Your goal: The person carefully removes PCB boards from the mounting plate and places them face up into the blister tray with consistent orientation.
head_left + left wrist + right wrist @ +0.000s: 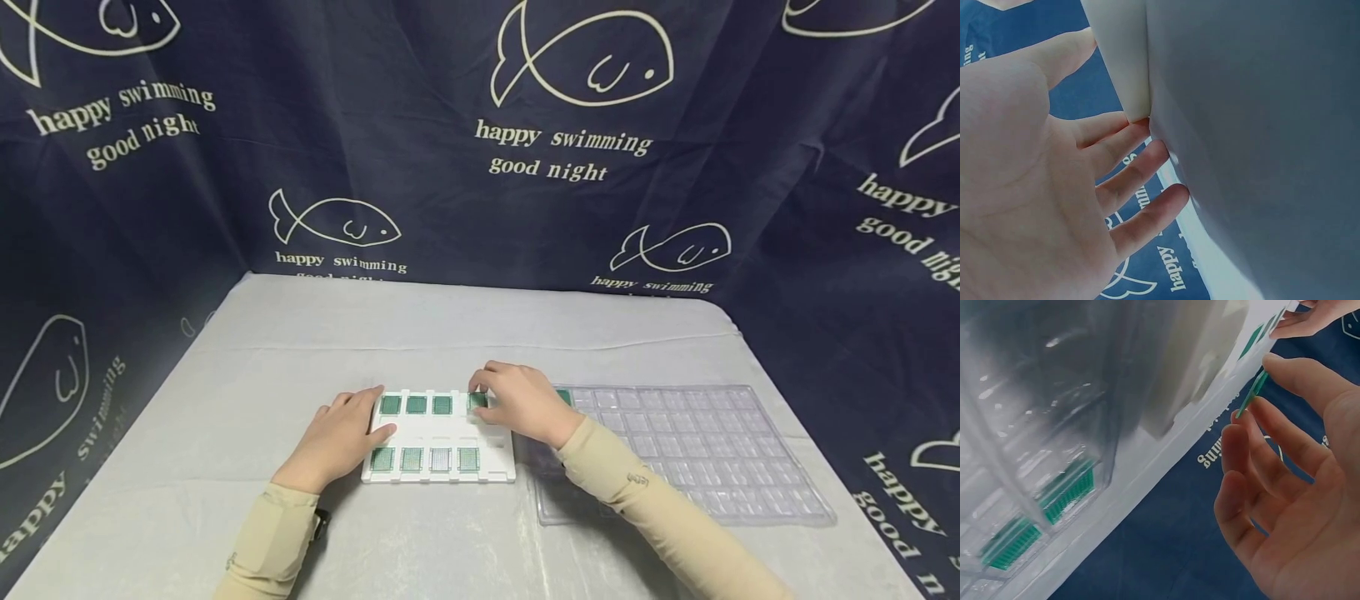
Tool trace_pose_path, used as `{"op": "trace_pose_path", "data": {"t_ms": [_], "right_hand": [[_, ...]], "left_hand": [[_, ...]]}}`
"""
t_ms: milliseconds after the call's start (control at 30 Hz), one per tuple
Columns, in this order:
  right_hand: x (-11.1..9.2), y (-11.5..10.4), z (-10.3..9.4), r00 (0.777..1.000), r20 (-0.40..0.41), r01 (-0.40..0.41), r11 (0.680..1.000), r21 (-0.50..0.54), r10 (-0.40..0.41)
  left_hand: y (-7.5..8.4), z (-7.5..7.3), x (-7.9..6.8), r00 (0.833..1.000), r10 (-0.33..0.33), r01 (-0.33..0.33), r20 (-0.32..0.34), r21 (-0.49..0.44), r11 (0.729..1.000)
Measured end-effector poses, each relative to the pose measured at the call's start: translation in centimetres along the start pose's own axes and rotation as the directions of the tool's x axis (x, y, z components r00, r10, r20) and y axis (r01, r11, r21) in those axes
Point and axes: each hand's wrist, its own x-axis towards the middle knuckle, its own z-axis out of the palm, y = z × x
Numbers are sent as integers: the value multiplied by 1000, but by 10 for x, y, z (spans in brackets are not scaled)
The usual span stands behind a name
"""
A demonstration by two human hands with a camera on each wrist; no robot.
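- The right hand (521,406) is nearly closed, pinching a small green board (1252,395) by its edges between thumb and fingertips.
- That board is over the far side of the white tray (426,430), in line with the far row and just right of its three boards; whether it touches the tray I cannot tell.
- The left hand (333,437) is spread, its fingers nearly straight and touching the white tray's left side, with the thumb over the near-left part; it has hold of no board.
- The far row (416,405) has three dark green boards side by side; the near row (411,459) has four paler ones, the third looking whitest.
- Right of the white tray lies a clear plastic tray (705,450) with many small compartments, partly behind the right forearm.
- In the right wrist view, two green boards (1069,490) sit in neighbouring compartments of the clear tray.
- Both trays lie flat on a bench (420,542) under a pale cloth.
- Both arms wear beige sleeves (667,517).
- Around the bench hangs a dark blue curtain (450,225) with white fish outlines and lettering.
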Motion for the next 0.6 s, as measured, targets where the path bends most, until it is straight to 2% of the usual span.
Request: {"op": "trace_pose_path", "data": {"t_ms": [400, 600], "right_hand": [[-10, 11, 0, 995, 29, -96, 995, 1, 96], [-17, 16, 1, 995, 21, -95, 995, -19, 95]], "left_hand": [[3, -2, -1, 1000, -7, 7, 10, -3, 1000], [2, -1, 0, 1000, -6, 6, 11, -4, 1000]]}}
